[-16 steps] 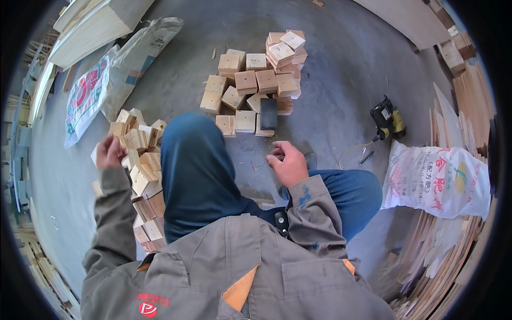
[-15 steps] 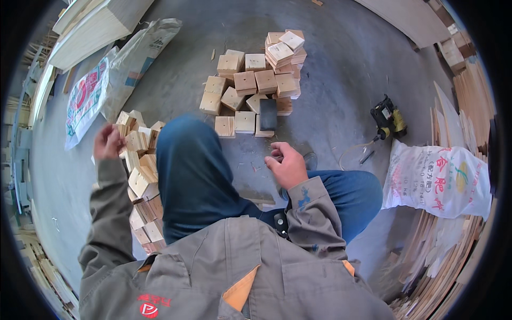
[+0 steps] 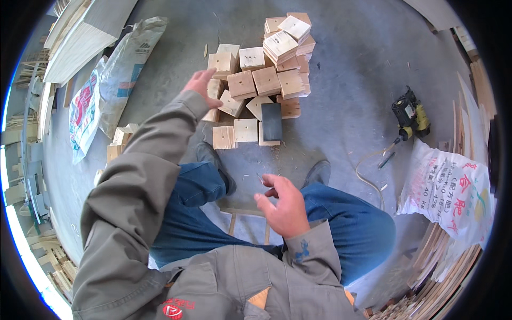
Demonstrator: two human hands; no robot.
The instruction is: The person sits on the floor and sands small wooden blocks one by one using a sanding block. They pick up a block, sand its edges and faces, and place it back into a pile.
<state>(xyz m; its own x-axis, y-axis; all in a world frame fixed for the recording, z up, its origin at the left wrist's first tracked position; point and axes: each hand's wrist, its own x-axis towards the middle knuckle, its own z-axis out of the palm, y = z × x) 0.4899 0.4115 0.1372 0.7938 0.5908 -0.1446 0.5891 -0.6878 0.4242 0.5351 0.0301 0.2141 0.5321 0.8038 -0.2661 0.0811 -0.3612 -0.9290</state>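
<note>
My left hand (image 3: 202,88) reaches over the left side of a pile of square wooden blocks (image 3: 241,84). Its thumb and fingers are spread around a block (image 3: 214,89) at the pile's edge; whether they touch it I cannot tell. Low in front of me, above my lap, my right hand (image 3: 284,205) is half curled, thumb and fingers apart, and I see nothing held in it. Several blocks have a small dark hole or mark in the top face. A dark flat rectangular piece (image 3: 272,121) lies on the pile's near right corner.
More blocks (image 3: 121,137) sit at left, partly behind my left arm. A black and yellow-green power tool (image 3: 410,114) with a hose lies at right, near a white printed sack (image 3: 445,189). Other sacks (image 3: 85,112) and stacked boards (image 3: 88,37) stand at left.
My left hand has swung from the blocks at left over to the middle pile, fingers spread. My right hand has lowered slightly and its fingers have parted. My left knee has lowered.
</note>
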